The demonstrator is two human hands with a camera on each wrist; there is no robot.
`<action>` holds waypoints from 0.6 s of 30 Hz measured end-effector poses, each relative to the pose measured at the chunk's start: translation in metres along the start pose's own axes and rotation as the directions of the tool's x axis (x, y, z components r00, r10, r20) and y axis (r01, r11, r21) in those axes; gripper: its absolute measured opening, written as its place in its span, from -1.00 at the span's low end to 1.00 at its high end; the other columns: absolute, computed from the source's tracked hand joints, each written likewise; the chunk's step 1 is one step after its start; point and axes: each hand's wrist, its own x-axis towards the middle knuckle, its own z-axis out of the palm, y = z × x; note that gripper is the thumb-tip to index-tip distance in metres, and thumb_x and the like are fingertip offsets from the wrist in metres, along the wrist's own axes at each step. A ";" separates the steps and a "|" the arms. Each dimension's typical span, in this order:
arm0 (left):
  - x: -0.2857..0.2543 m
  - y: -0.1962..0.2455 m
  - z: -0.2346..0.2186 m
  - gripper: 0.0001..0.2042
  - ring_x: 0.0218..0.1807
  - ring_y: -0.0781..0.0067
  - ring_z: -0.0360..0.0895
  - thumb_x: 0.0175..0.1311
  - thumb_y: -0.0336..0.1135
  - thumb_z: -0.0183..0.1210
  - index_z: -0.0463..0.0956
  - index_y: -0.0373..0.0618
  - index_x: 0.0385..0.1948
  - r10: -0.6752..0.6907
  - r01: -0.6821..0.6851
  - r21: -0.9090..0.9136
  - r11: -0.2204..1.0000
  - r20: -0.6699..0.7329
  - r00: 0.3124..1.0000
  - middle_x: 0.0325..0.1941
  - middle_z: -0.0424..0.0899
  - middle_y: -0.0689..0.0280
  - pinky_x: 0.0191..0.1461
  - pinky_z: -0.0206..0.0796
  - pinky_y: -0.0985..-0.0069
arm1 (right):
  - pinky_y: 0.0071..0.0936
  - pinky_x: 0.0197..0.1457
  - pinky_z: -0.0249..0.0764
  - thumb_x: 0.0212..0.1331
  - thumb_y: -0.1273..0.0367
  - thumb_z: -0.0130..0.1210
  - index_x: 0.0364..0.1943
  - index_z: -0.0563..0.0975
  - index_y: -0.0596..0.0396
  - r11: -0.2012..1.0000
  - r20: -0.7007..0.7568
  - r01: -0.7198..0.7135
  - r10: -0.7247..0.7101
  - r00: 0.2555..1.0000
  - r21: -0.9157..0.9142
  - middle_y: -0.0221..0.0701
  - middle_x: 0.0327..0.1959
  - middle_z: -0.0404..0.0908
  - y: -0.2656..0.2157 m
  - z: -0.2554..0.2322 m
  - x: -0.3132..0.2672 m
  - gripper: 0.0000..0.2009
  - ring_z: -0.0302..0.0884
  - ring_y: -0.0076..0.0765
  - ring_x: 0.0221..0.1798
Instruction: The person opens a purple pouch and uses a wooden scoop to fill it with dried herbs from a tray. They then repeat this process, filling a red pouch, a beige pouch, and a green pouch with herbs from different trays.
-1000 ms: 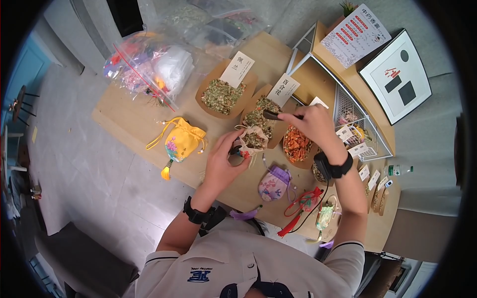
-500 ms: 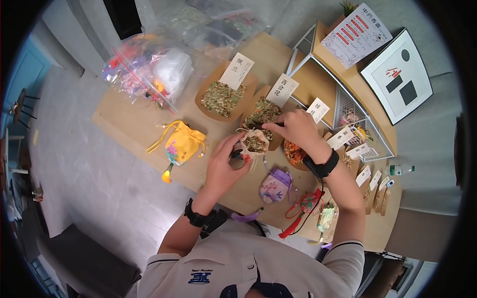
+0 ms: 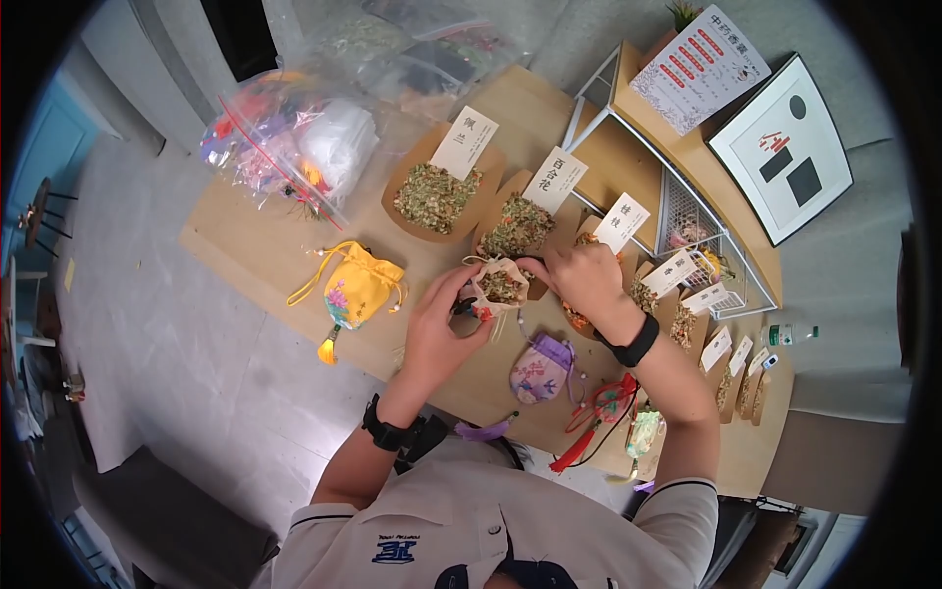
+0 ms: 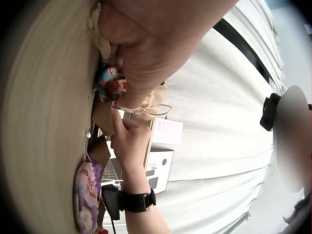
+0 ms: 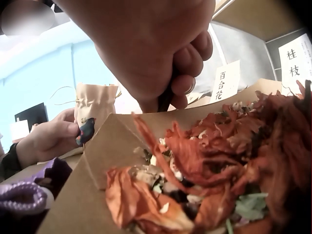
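Observation:
My left hand (image 3: 442, 319) holds a cream drawstring pouch (image 3: 502, 271) upright by its side. Dried herbs show in the pouch's open mouth; a colourful lower part appears in the left wrist view. My right hand (image 3: 589, 280) is just right of that mouth, its fingers curled round a dark handle (image 5: 166, 95). The tool's working end is hidden by the hand. Below this hand in the right wrist view are orange dried petals (image 5: 209, 156) in a brown paper tray (image 5: 92, 187). Behind the pouch, another tray holds greenish dried herbs (image 3: 515, 228).
A yellow pouch (image 3: 365, 280) lies to the left, a purple pouch (image 3: 543, 368) nearer me. Red and green pouches lie front right. More labelled herb trays line the right side, beside a shelf (image 3: 628, 108). A clear plastic bag (image 3: 294, 147) sits at the back left.
My right hand, with the dark tool, has moved from above the herb trays down and left to the pouch's mouth. The left hand has stayed nearly still with the pouch.

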 end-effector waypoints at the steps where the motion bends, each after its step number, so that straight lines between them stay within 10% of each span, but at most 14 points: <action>1: 0.000 0.001 0.000 -0.36 0.16 0.09 0.63 0.01 -0.52 0.41 0.47 -0.16 0.26 -0.006 0.006 -0.005 1.000 0.000 1.000 0.22 0.58 0.08 0.20 0.53 0.31 | -0.42 -0.65 0.35 0.24 -0.09 0.26 -0.78 0.52 -0.03 0.999 0.006 -0.029 0.029 1.000 0.015 -0.38 -0.84 0.42 0.000 -0.007 0.003 -0.44 0.47 -0.26 -0.76; 11: 0.000 0.000 0.001 -0.35 0.17 0.11 0.63 0.03 -0.53 0.40 0.46 -0.16 0.28 -0.016 0.016 -0.018 1.000 -0.011 1.000 0.22 0.57 0.09 0.22 0.53 0.32 | -0.33 -0.66 0.30 0.21 -0.06 0.31 -0.77 0.60 0.05 0.911 -0.084 -0.268 0.308 0.948 0.312 -0.35 -0.85 0.39 0.021 -0.030 0.002 -0.45 0.39 -0.15 -0.78; 18: 0.000 0.004 -0.001 -0.34 0.17 0.16 0.64 0.03 -0.54 0.39 0.44 -0.16 0.30 -0.018 0.018 -0.014 1.000 -0.005 1.000 0.23 0.55 0.10 0.22 0.55 0.34 | -0.36 -0.69 0.24 0.14 -0.02 0.39 -0.85 0.47 0.01 0.932 -0.129 -0.092 0.145 0.981 0.352 -0.41 -0.87 0.35 0.005 -0.071 -0.002 -0.43 0.35 -0.22 -0.80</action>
